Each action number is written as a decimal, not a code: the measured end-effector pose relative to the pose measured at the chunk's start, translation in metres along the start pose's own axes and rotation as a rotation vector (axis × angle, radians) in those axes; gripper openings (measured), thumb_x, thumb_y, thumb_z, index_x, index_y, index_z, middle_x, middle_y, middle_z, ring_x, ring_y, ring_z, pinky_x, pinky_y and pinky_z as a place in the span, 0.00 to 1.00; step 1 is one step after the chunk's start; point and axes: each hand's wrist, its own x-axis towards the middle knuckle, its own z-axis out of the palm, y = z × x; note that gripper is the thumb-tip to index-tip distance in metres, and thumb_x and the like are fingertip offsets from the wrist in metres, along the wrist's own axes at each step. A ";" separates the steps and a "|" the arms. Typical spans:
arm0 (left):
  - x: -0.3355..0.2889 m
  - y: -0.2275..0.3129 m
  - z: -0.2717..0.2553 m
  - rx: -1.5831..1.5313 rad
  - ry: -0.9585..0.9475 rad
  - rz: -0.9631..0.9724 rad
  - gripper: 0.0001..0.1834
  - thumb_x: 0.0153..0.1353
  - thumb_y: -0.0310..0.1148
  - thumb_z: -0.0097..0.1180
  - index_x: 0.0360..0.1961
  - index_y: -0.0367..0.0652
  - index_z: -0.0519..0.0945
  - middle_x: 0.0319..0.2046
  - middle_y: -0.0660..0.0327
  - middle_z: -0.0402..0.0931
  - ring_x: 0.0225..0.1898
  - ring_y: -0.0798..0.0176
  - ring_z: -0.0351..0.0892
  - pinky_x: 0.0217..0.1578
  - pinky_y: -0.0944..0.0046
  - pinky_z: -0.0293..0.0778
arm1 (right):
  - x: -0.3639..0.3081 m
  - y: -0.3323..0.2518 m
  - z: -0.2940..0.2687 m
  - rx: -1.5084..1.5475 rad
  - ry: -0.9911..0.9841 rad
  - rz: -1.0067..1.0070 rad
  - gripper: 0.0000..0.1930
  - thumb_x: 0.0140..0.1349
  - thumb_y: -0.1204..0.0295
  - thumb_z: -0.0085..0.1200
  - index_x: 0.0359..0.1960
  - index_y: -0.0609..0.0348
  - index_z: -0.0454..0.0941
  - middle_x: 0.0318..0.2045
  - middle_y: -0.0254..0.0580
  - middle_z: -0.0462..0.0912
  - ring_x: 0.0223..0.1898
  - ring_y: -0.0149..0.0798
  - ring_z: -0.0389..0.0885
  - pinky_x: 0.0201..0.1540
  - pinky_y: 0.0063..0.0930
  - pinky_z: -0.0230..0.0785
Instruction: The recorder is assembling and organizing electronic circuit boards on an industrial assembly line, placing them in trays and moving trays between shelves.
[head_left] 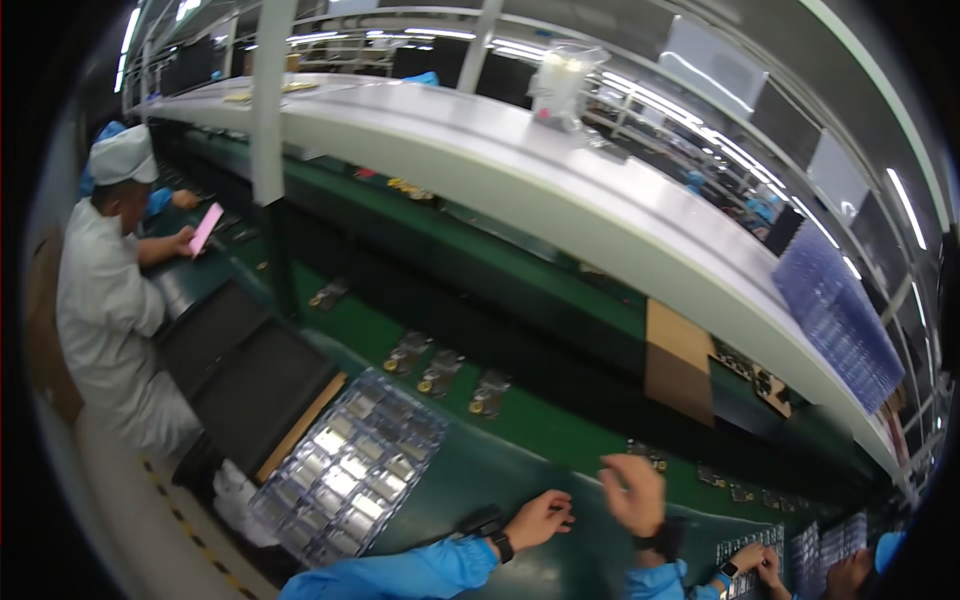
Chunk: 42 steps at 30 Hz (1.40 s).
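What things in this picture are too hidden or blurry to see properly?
- Left hand, head view: curled shut; whatever it may hold is too small to tell.
- Right hand: motion-blurred, so its fingers and grip are unclear.
- Small parts on the green belt: too small to identify.
- Clear tray: its pockets glare, contents unclear.
- Another person's hands at the lower right: cut off by the edge.

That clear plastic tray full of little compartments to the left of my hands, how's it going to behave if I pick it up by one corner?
The clear compartment tray looks thin and moulded, so it would probably flex or sag from one corner. Its cells seem filled with small parts, which could spill if it tilts. It overhangs the green bench, so a push might tip it off.
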 end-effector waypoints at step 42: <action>-0.005 0.016 -0.009 0.191 0.190 0.159 0.15 0.72 0.21 0.49 0.58 0.34 0.74 0.50 0.52 0.80 0.45 0.62 0.87 0.45 0.63 0.85 | -0.097 0.101 0.085 0.704 0.063 0.862 0.07 0.72 0.73 0.59 0.40 0.66 0.84 0.25 0.35 0.82 0.23 0.27 0.78 0.25 0.19 0.71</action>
